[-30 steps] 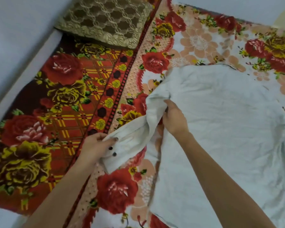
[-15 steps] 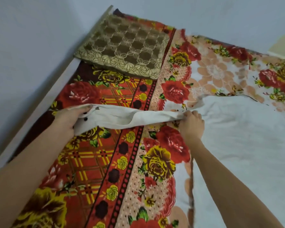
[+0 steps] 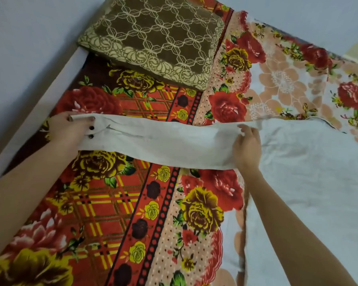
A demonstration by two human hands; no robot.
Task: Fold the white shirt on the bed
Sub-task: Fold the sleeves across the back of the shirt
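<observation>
- While the white long-sleeved fabric shirt (image 3: 308, 172) is lying spread over the right half of the frame on the bed, its sleeve (image 3: 163, 145) is stretching out as a flat band across the middle of the frame toward the left.
- The left hand (image 3: 70, 129) is gripping the cuff (image 3: 99, 131) at the sleeve's end, at the middle left of the frame, with its fingers curling round the cuff's rolled upper edge.
- Two small dark buttons (image 3: 91, 127) are showing on the cuff, just beside that hand.
- The right hand (image 3: 247, 145) is pinching the sleeve where it is meeting the shirt's body, just right of centre, with the fingers bending over the sleeve's upper edge.
- Between the two hands the sleeve is running nearly straight, with only shallow creases in it.
- Both bare forearms are reaching in from the bottom corners of the frame.
- A red, yellow and peach floral bedsheet (image 3: 112, 203) is covering the bed beneath the shirt and sleeve.
- A brown pillow with a cream lattice pattern (image 3: 151, 42) is sitting at the upper centre of the frame, well apart from the sleeve.
- A pale wall (image 3: 29, 38) is filling the upper left, and a pale bed edge (image 3: 50, 96) is running diagonally below it.
</observation>
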